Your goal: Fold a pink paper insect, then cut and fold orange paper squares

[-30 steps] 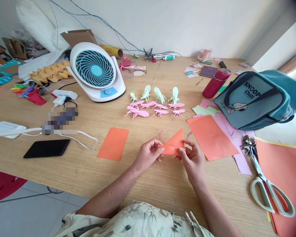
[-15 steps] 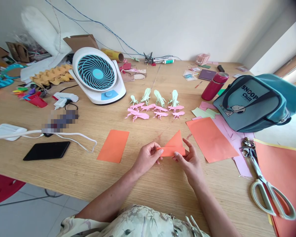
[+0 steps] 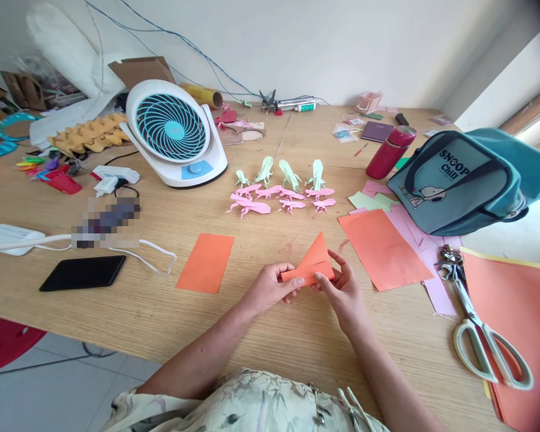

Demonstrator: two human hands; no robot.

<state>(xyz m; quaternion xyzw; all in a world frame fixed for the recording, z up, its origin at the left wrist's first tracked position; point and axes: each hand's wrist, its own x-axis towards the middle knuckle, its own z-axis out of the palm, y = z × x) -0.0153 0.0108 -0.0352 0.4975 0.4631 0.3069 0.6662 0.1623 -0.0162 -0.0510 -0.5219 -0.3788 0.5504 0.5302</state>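
Note:
An orange sheet of paper [image 3: 312, 259], folded to a triangle above a straight band, is held just over the table between both hands. My left hand [image 3: 272, 288] pinches the band's left end, thumb in front and fingers behind. At its right end my right hand [image 3: 342, 291] grips it, thumb pressed on the front, the other fingers partly hidden behind. A flat orange rectangle of paper [image 3: 206, 263] lies to the left of my hands. On the right rests a larger orange sheet [image 3: 382, 251]. Behind stand several folded pink paper insects [image 3: 252, 206] and pale green ones [image 3: 289, 175].
Scissors [image 3: 486, 336] lie on orange sheets [image 3: 517, 300] at the right, near a teal bag [image 3: 454, 186] and a red bottle [image 3: 390, 153]. On the left are a white fan [image 3: 173, 129], a black phone [image 3: 83, 273] and a white cable [image 3: 159, 246].
The band along the folded paper has tilted, its right end now higher, and both thumbs have shifted slightly along it. The whole view has shifted a little.

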